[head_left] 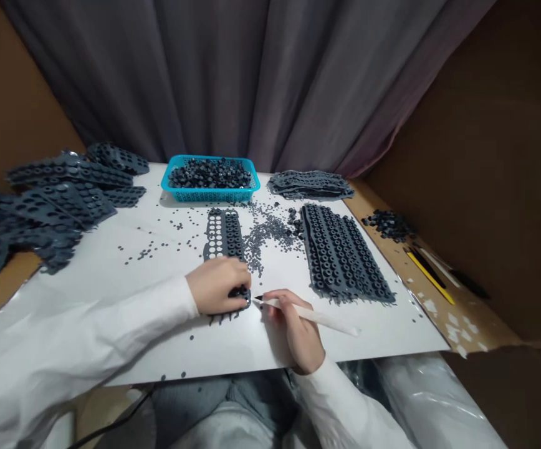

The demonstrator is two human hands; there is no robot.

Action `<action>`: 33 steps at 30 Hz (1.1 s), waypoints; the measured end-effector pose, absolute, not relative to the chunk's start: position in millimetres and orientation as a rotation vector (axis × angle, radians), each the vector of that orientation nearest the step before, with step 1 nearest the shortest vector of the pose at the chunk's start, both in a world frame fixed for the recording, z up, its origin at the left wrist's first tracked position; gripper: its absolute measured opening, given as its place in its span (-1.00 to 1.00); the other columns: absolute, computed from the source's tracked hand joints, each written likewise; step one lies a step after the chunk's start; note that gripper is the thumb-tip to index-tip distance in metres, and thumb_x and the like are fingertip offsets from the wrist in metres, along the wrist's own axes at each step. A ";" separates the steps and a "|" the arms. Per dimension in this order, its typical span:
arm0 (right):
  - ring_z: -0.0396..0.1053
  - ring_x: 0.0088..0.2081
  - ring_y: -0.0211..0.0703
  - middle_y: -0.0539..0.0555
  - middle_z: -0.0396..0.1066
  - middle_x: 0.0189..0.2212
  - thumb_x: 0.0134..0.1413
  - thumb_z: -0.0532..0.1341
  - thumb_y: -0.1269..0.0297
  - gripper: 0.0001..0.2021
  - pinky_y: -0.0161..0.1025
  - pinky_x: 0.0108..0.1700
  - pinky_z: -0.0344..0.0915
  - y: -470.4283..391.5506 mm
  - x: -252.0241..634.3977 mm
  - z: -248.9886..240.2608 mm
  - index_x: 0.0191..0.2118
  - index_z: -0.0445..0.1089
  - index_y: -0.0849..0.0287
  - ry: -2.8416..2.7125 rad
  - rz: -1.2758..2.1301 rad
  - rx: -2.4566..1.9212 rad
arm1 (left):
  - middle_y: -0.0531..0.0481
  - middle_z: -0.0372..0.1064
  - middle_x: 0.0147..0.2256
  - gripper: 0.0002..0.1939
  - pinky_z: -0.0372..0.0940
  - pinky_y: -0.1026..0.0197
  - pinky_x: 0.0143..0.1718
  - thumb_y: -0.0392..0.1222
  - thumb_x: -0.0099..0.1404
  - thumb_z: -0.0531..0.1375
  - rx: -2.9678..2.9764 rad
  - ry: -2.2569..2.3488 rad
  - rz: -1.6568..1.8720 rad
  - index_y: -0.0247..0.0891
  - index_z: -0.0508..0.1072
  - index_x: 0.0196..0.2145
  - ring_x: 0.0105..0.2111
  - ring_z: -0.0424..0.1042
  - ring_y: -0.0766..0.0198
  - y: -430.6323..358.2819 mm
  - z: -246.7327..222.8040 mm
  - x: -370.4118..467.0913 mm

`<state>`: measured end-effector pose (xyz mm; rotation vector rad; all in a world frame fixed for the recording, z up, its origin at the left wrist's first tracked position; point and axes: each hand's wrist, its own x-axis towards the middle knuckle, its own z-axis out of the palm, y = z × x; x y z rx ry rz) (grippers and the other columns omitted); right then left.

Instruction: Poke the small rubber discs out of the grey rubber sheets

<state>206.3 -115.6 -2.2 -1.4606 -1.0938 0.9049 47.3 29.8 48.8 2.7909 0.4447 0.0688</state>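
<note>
A dark rubber sheet [232, 234] with rows of rings and punched holes lies on the white board at the centre. My left hand [219, 285] is closed on its near end, fingers curled over the rings. Just to the right, my right hand [296, 324] grips a white pen-like tool [326, 320], whose dark pointed tip is beside the left fingertips at the sheet's edge. Whether the tip touches the sheet cannot be made out. Small dark discs [270, 234] are scattered to the right of the sheet.
A blue basket [209, 195] of small dark parts stands at the back. Ringed sheets [345, 252] lie right, flat sheets [311, 184] behind them. More sheets [74, 193] are heaped left. Loose parts [389, 225] and a yellow knife [429, 275] are at the right edge.
</note>
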 end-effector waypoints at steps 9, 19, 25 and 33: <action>0.36 -0.52 -0.25 0.04 0.43 -0.57 0.14 0.03 0.31 -0.74 -0.35 -0.44 0.27 -111.9 198.5 -1.1 -0.36 0.46 0.23 -1.180 0.869 -1.497 | -0.02 0.40 -0.37 -0.89 0.23 0.21 -0.33 -0.28 0.11 0.20 2.771 0.527 -0.103 -0.24 0.46 -0.33 -0.27 0.39 0.16 13.2 41.3 59.6; 0.35 -0.53 -0.26 0.02 0.40 -0.59 0.09 0.01 0.38 -0.76 -0.35 -0.42 0.26 -113.4 194.3 2.1 -0.41 0.41 0.23 -1.319 0.721 -1.561 | -0.09 0.36 -0.46 -0.89 0.15 0.13 -0.40 -0.36 0.23 0.13 3.129 0.227 -0.012 -0.31 0.41 -0.44 -0.38 0.33 0.15 0.4 36.5 62.2; 0.35 -0.50 -0.24 0.04 0.40 -0.57 0.10 -0.01 0.38 -0.75 -0.35 -0.41 0.25 -113.9 192.6 6.1 -0.43 0.40 0.23 -1.362 0.690 -1.570 | -0.10 0.37 -0.46 -0.89 0.09 0.12 -0.41 -0.37 0.26 0.12 3.266 0.075 0.087 -0.33 0.42 -0.41 -0.39 0.30 0.15 -0.7 31.7 60.2; 0.38 -0.52 -0.26 0.01 0.42 -0.58 0.12 0.00 0.38 -0.76 -0.36 -0.41 0.27 -115.2 192.9 3.7 -0.40 0.40 0.22 -1.293 0.744 -1.532 | -0.05 0.37 -0.44 -0.94 0.12 0.14 -0.38 -0.30 0.20 0.19 3.056 0.246 -0.016 -0.27 0.41 -0.44 -0.37 0.33 0.17 8.8 39.4 60.8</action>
